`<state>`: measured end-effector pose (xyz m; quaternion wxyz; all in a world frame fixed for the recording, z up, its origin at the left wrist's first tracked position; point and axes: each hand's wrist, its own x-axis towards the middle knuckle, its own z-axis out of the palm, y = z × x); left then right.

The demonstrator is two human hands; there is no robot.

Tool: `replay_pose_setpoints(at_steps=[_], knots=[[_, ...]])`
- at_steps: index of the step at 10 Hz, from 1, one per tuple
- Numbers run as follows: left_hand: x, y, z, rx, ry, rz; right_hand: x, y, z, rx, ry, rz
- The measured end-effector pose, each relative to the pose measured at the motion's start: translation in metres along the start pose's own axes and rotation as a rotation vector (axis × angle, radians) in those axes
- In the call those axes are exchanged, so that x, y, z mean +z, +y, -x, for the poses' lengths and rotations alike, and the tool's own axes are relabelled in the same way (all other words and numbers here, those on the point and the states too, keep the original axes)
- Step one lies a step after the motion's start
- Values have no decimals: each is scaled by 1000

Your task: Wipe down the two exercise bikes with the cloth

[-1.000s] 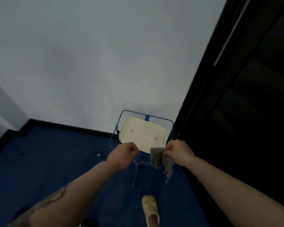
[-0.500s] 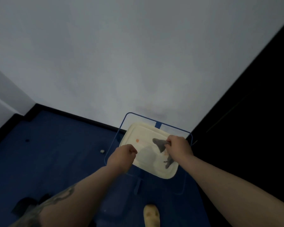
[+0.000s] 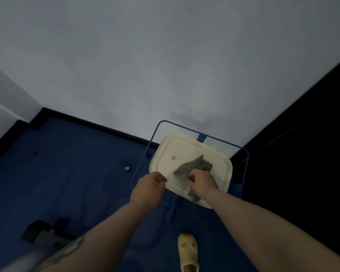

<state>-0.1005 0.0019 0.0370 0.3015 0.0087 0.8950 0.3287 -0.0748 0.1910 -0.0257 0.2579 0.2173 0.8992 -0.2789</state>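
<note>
A grey cloth (image 3: 192, 166) lies spread on a cream plastic lid (image 3: 165, 156) that sits on a blue wire-frame stand (image 3: 155, 132). My right hand (image 3: 201, 180) pinches the cloth's near edge with curled fingers, and a strip of cloth hangs below the wrist. Just left of the lid's near-left corner, my left hand (image 3: 150, 184) is curled into a fist; I cannot see anything in it. No exercise bike shows clearly.
A pale wall fills the top, with a black skirting along blue carpet (image 3: 67, 173). A dark panel (image 3: 302, 154) stands at the right. A black foot of some equipment (image 3: 43, 232) lies at lower left. My yellow clog (image 3: 187, 250) is below the stand.
My right hand has carried the cloth from the air in front of the stand onto the cream lid, where it now lies spread. The view has shifted left and closer.
</note>
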Motion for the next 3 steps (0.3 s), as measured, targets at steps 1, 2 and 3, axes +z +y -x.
replay_pose_setpoints(at_steps=[1, 2, 3], knots=[[-15, 1, 17, 19, 5, 9, -12, -2, 23, 7, 32, -24], [-35, 8, 41, 62, 18, 1, -28, -7, 58, 4, 82, -38], [-55, 19, 71, 131, 28, -35, -42, -20, 105, -14, 162, -39]])
